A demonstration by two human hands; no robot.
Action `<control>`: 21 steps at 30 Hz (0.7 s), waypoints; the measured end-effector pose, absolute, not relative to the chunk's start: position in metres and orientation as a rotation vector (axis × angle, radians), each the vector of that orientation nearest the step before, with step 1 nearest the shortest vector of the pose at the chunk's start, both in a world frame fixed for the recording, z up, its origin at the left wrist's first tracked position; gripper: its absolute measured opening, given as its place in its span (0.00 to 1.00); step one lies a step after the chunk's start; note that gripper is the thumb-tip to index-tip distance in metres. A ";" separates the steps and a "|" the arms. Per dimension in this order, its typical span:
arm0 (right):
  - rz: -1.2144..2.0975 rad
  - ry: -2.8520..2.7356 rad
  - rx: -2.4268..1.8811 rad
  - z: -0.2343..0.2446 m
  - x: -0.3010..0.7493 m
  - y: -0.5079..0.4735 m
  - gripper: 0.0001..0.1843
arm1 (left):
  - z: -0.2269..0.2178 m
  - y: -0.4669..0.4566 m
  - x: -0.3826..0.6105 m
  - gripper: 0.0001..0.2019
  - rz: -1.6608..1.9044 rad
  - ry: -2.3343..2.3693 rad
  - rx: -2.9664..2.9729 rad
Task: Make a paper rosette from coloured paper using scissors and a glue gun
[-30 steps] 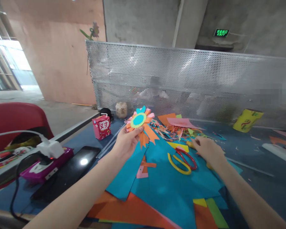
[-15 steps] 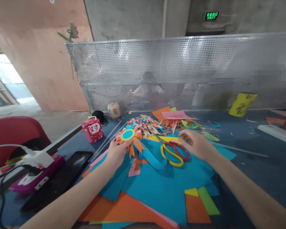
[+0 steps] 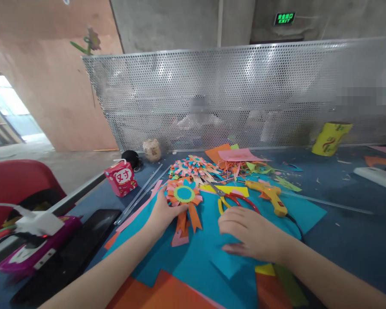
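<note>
My left hand (image 3: 167, 210) pinches a layered paper rosette (image 3: 184, 194) by its lower edge. The rosette has a blue centre, a yellow-green scalloped ring, orange and pink loops, and orange tails. Over the blue paper sheets (image 3: 196, 262), my right hand (image 3: 249, 234) is closed with curled fingers; a blue paper strip (image 3: 228, 266) seems to hang beneath it, its gripped end hidden. Scissors (image 3: 223, 201) with red and yellow handles lie just beyond that hand, partly covered by it. A yellow glue gun (image 3: 272, 196) rests to their right.
Finished rosettes (image 3: 193, 167) pile up behind, beside paper scraps (image 3: 241, 167). At left are a pink box (image 3: 120, 177), clear glue sticks (image 3: 140, 193), a purple power strip (image 3: 38, 246) and a black phone-like slab (image 3: 67, 257). A perforated metal screen (image 3: 228, 81) closes the back.
My right hand has moved toward me and left, uncovering the glue gun. My left hand has shifted slightly right and nearer with the rosette. The blue strip no longer trails from the rosette.
</note>
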State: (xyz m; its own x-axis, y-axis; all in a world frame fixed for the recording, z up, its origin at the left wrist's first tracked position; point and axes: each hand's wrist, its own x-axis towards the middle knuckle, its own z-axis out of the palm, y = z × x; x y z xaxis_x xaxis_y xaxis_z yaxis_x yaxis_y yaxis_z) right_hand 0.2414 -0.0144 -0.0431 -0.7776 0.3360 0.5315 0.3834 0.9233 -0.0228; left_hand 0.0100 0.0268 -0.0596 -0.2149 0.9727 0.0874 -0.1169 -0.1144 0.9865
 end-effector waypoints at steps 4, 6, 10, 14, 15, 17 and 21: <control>-0.045 -2.763 -0.501 -0.040 0.238 -0.017 0.18 | -0.055 0.019 0.010 0.41 1.285 1.411 1.577; 0.038 -2.830 -0.470 -0.039 0.236 -0.018 0.19 | -0.050 0.013 0.009 0.41 1.202 1.519 1.803; 0.168 -2.872 -0.443 -0.041 0.234 -0.019 0.21 | -0.044 0.006 -0.001 0.37 0.990 1.750 2.260; 0.235 -2.900 -0.471 -0.042 0.235 -0.020 0.22 | -0.042 0.002 -0.009 0.27 0.505 1.379 2.698; 0.249 -2.902 -0.478 -0.041 0.235 -0.020 0.22 | -0.042 0.001 -0.009 0.26 0.401 1.290 2.746; 0.271 -2.896 -0.490 -0.042 0.235 -0.020 0.22 | -0.041 -0.001 -0.008 0.25 0.295 1.219 2.786; 0.308 -2.868 -0.493 -0.042 0.236 -0.022 0.22 | -0.038 -0.003 -0.004 0.25 0.254 1.229 2.796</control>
